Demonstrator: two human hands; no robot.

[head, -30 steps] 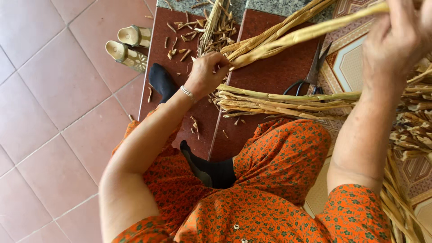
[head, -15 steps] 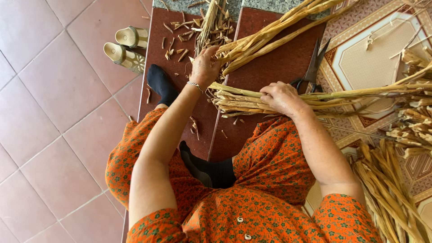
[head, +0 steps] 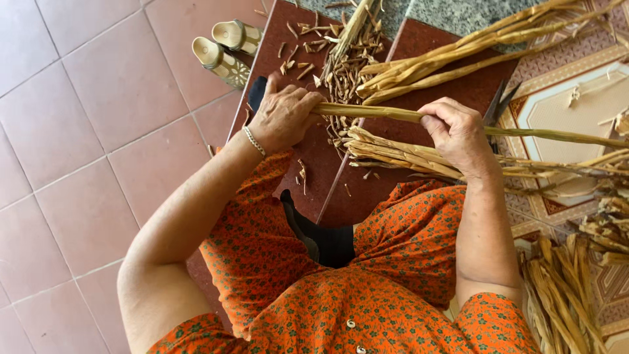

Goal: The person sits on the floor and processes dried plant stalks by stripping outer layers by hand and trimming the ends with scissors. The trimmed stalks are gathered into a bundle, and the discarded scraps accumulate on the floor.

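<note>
The left hand [head: 283, 118] is curled tight around one end of a long dry stalk [head: 393, 115], with a thin bracelet [head: 253, 141] on the wrist. The right hand [head: 457, 131] is wrapped around the same stalk farther along, fingers closed over it. The stalk runs straight across between the two hands and then goes on past the right hand toward the right side.

Just under the stalk lies a bundle of pale dry stalks [head: 406, 154], resting across the lap of the orange flowered dress [head: 393, 249]. Above the hands sits another bundle of longer stalks [head: 472, 52] — it slants up to the right. A pile of small cut bits [head: 344, 59] lies on the dark red mat [head: 301, 164] near the left hand. Farther off, two tan sandals [head: 226, 49] sit on the pink tiled floor [head: 85, 131]. More stalks [head: 563, 295] lie at the lower right.
</note>
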